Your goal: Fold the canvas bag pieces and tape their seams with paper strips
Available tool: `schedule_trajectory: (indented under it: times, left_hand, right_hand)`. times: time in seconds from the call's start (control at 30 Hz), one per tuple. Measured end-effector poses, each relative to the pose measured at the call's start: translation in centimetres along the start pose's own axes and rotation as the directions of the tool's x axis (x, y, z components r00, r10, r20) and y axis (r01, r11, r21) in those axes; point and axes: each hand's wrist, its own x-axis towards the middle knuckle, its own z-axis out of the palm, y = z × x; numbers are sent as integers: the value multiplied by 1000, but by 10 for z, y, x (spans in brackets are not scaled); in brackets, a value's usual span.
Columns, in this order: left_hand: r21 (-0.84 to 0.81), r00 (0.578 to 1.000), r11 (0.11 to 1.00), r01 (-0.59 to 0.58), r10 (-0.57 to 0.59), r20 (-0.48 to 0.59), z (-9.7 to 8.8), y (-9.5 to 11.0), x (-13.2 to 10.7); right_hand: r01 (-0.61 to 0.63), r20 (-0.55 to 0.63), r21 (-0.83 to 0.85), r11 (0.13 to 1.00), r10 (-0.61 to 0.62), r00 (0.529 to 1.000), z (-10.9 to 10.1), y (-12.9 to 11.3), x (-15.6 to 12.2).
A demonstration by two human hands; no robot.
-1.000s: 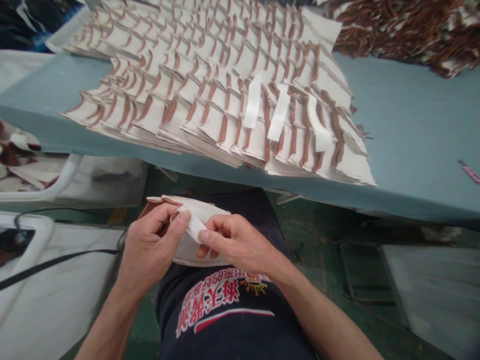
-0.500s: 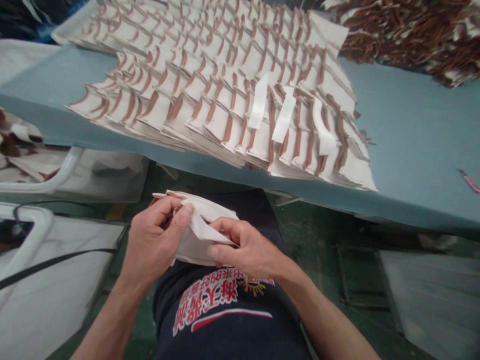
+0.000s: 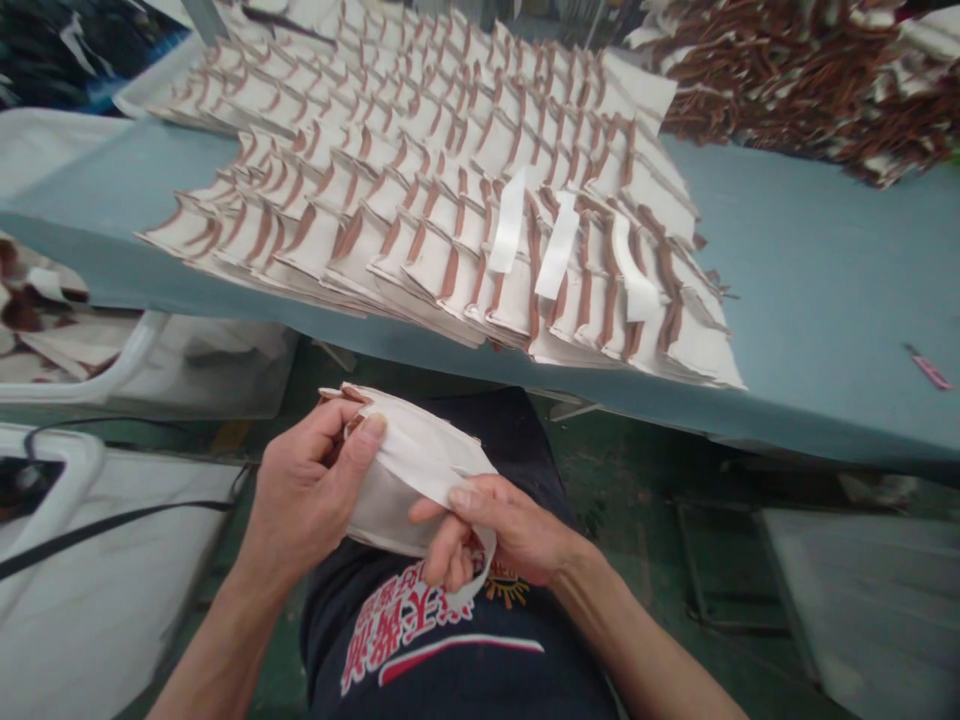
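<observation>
The grip of the left hand (image 3: 307, 485) was clamped at the upper corner of a pale panel (image 3: 390, 512), thumb pressing the end of a white strip (image 3: 418, 468) there, fingers tucked behind the brown edge. The right hand (image 3: 499, 525) had its thumb and forefinger pinched together on the same strip farther along, the strip's tail looping down past its other fingers. Both things were held just above the person's lap, in front of a dark shirt (image 3: 420, 685) and below the near edge of the bench (image 3: 817, 290). The strip looked to me feather-light, limp and a little slick, easily twisted, so best taken flat between thumb and forefinger, close to where it was wanted. The panel seemed light too, but firmer, bendable without much fear of breaking, and its thicker edge appeared the surest place to hold. On the bench, three more strips (image 3: 556, 247) lay across rows of brown-edged pieces (image 3: 360, 245).
</observation>
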Motion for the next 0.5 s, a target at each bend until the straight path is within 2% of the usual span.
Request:
schedule_trajectory:
  times: [0.1, 0.23, 0.33, 0.5]
  left_hand:
    - [-3, 1000, 1000, 6, -6, -22, 0, -2, 1]
    - [-7, 1000, 1000, -3, 3, -30, -2, -4, 3]
    - [-19, 999, 1000, -10, 10, -37, -2, -4, 2]
    - [-6, 997, 999, -33, 33, -65, -4, -5, 1]
  right_hand:
    - [0, 24, -64, 998, 2, 1000, 2, -1, -12]
    - [25, -11, -237, 971, -28, 1000, 4, -16, -33]
    - [-5, -47, -336, 942, -12, 999, -7, -16, -34]
    - [-61, -75, -369, 927, 36, 997, -31, 5, -25]
